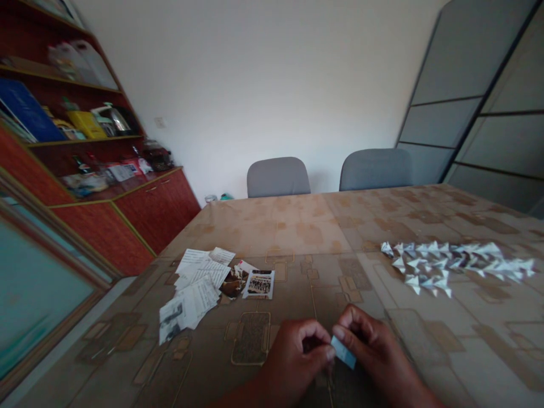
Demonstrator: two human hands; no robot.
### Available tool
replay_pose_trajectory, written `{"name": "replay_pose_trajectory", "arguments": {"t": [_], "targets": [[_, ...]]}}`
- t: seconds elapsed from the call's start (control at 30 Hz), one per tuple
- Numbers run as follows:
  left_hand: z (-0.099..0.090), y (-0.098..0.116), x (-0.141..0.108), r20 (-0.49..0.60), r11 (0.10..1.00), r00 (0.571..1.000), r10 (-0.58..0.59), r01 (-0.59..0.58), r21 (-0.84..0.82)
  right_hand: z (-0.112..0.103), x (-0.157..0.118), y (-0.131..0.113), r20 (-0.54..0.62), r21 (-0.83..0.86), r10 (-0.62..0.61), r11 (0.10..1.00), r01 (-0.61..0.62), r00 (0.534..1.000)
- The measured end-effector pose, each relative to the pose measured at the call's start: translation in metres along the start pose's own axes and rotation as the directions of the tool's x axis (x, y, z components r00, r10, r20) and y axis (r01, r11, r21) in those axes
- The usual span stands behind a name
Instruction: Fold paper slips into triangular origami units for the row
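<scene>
On the table (pixel 293 226), the folded paper pieces (pixel 467 260) stand in rows at right, apparently complete. The loose sheets (pixel 199 297) at left lie unfolded. Left hand (pixel 293 351) and right hand (pixel 382 351) pinch one small paper strip (pixel 344 352) at the near side; folding judged partial.

Two grey rounded-back chairs (pixel 279 177) stand across by the plain white wall (pixel 263 85). On the left, a reddish-brown wooden shelf unit (pixel 148 212) holds a blue upright folder (pixel 32 110), a yellow container (pixel 87 124) and a silver kettle (pixel 119 121); grey panelled doors (pixel 450 73) rise on the right.
</scene>
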State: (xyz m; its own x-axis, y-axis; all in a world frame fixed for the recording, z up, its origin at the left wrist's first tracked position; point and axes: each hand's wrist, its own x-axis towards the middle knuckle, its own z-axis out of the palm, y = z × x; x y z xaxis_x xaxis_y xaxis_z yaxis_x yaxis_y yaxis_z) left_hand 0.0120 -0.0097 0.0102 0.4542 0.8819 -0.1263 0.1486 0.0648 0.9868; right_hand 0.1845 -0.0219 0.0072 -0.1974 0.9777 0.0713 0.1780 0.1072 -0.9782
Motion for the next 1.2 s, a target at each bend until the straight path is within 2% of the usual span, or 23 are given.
{"name": "replay_pose_trajectory", "arguments": {"t": [0.17,0.33,0.43,0.53,0.63,0.8,0.93,1.1,1.2], "targets": [[-0.005,-0.001,0.003,0.056,0.988,0.997,-0.057,0.064,-0.139,0.002,0.001,-0.002,0.041,-0.009,-0.015,1.0,0.016,0.999],[-0.009,-0.001,0.007,0.124,0.974,0.99,-0.073,0.097,-0.204,0.001,0.0,0.002,0.041,0.133,0.036,0.99,-0.041,0.998],[-0.012,0.003,0.007,0.116,0.973,0.989,-0.095,0.116,-0.197,-0.001,0.0,0.006,0.047,0.1,0.028,0.994,-0.032,0.999],[-0.013,0.005,0.006,0.126,0.981,0.989,-0.077,0.098,-0.17,-0.003,0.001,0.007,0.039,0.046,0.002,0.999,-0.004,0.999],[-0.014,0.002,0.006,0.136,0.981,0.989,-0.054,0.078,-0.179,-0.004,0.001,0.005,0.038,0.016,0.024,1.0,-0.024,0.999],[-0.015,-0.006,0.007,0.052,0.986,0.998,-0.026,0.035,-0.165,-0.003,0.0,0.003,0.034,-0.047,-0.032,0.998,0.034,0.999],[-0.016,-0.004,0.006,0.077,0.984,0.996,-0.052,0.064,-0.166,-0.002,0.0,0.004,0.025,-0.006,-0.032,0.999,0.032,0.999],[-0.018,0.005,0.006,0.151,0.961,0.986,-0.074,0.111,-0.252,-0.002,-0.001,0.003,0.014,0.092,-0.08,0.993,0.079,0.997],[-0.02,0.008,0.007,0.145,0.959,0.986,-0.087,0.122,-0.256,-0.005,-0.001,0.001,0.038,0.052,-0.098,0.994,0.096,0.994]]}}
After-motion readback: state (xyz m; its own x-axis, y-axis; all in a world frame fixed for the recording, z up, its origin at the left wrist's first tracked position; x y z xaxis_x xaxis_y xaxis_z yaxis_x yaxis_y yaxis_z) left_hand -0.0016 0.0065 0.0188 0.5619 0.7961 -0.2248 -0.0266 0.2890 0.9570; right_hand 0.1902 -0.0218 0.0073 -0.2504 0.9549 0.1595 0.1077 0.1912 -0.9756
